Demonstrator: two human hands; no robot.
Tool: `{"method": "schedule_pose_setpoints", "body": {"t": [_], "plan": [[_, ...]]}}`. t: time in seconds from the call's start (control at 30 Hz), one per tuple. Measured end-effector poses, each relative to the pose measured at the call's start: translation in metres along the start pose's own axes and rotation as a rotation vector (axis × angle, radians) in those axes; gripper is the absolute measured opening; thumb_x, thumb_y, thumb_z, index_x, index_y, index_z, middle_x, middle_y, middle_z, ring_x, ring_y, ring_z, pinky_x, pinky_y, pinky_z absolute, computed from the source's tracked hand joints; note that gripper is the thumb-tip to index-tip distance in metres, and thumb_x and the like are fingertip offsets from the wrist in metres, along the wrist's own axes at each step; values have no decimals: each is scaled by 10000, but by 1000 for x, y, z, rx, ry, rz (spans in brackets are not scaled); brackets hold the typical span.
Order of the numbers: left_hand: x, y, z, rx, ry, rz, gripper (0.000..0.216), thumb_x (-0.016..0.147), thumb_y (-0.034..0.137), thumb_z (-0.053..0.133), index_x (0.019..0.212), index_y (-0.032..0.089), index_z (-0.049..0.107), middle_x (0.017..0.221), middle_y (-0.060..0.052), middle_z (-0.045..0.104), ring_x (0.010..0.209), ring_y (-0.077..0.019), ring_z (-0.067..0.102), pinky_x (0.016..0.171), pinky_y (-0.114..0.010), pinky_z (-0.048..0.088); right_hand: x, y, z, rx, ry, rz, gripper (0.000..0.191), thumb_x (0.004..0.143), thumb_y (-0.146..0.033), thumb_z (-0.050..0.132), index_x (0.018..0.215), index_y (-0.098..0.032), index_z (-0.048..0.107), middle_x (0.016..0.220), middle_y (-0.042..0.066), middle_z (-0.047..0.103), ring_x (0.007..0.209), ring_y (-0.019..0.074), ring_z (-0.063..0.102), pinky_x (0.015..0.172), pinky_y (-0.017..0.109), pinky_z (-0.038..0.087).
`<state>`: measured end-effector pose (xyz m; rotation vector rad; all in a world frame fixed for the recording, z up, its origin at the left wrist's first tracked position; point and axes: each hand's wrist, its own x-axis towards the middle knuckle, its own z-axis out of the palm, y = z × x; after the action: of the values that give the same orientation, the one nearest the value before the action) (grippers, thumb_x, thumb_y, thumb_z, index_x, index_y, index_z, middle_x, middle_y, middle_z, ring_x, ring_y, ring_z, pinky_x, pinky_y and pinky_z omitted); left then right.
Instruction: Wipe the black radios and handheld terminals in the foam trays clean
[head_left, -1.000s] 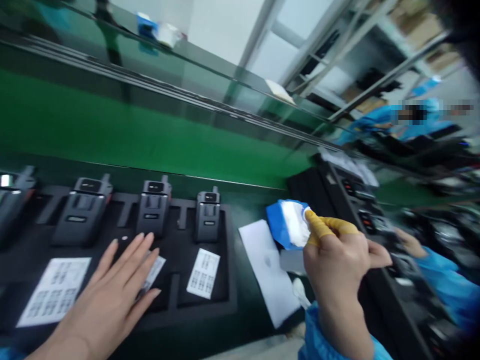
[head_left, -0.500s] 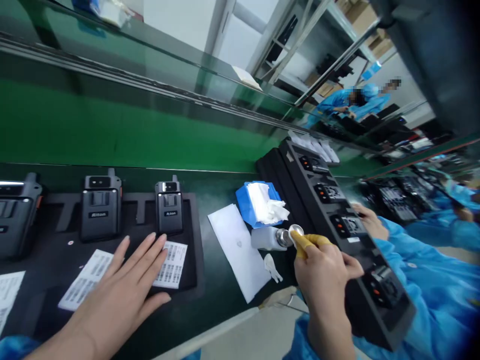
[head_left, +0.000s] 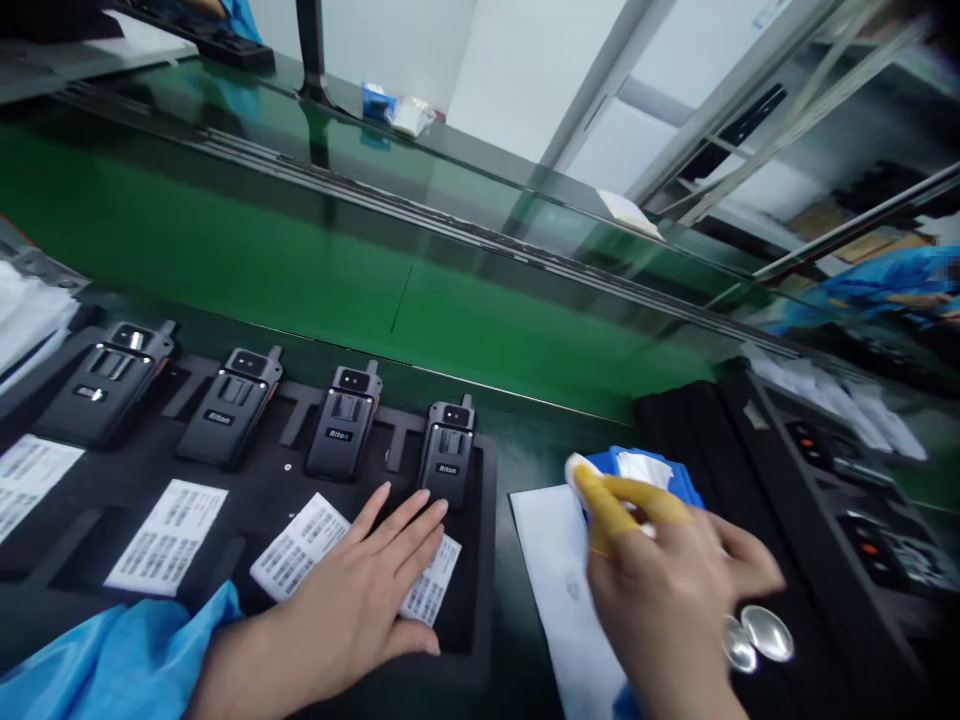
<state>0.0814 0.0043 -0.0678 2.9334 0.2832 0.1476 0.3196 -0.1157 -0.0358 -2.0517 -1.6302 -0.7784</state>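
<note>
My left hand (head_left: 356,590) lies flat with fingers spread over a white barcode label sheet (head_left: 439,580) on the black foam tray (head_left: 486,560). Its fingertips are at the lower end of the rightmost handheld radio (head_left: 448,462), marked "Riton". My right hand (head_left: 660,580), with yellow finger cots on two fingers, pinches a small white wipe (head_left: 574,468) above a white paper (head_left: 551,560). Behind that hand is a blue box of wipes (head_left: 679,478), partly covered. The round metal top of a bottle (head_left: 766,634) shows beside my right wrist.
Several more radios (head_left: 219,418) lie in a row in the tray, with label sheets (head_left: 166,537) below them. A black foam tray (head_left: 817,560) holding devices stands at the right. A green panel (head_left: 337,270) with a glass shelf runs along the back.
The view has swung left. My right hand has moved from the metal bottle top, carrying the white wipe left toward the radios. My left hand stays flat by the rightmost radio.
</note>
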Motion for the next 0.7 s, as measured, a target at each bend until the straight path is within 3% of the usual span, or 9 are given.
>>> {"method": "schedule_pose_setpoints", "body": {"t": [0.13, 0.33, 0.47, 0.7], "plan": [[0, 0, 2, -21, 7, -36, 657, 838, 562, 548, 1334, 140, 469, 1438, -108, 410, 1324, -262, 384, 1122, -443, 234, 35, -40, 44, -33, -50, -157, 230, 763, -59, 480, 741, -217, 645, 859, 36, 606, 796, 172, 482, 874, 420, 269], [-2, 1, 5, -55, 13, -48, 573, 866, 446, 545, 1348, 152, 452, 1437, -91, 422, 1331, -247, 373, 1122, -405, 243, 44, -56, 75, 30, -84, -305, 274, 797, -31, 473, 754, -224, 662, 900, 11, 650, 850, 148, 508, 968, 424, 194], [-1, 2, 7, -37, 21, -44, 541, 865, 396, 541, 1324, 118, 475, 1425, -109, 434, 1311, -257, 403, 1109, -400, 271, 44, -53, 83, 34, -100, -314, 306, 793, -6, 447, 750, -225, 656, 863, 2, 649, 832, 149, 509, 982, 437, 173], [-1, 3, 9, -86, 18, -60, 529, 861, 311, 516, 1356, 146, 428, 1449, -82, 407, 1349, -228, 344, 1128, -380, 247, 41, -59, 74, -10, -115, -218, 282, 761, -18, 462, 629, -207, 624, 779, 8, 620, 757, 144, 485, 944, 414, 208]]}}
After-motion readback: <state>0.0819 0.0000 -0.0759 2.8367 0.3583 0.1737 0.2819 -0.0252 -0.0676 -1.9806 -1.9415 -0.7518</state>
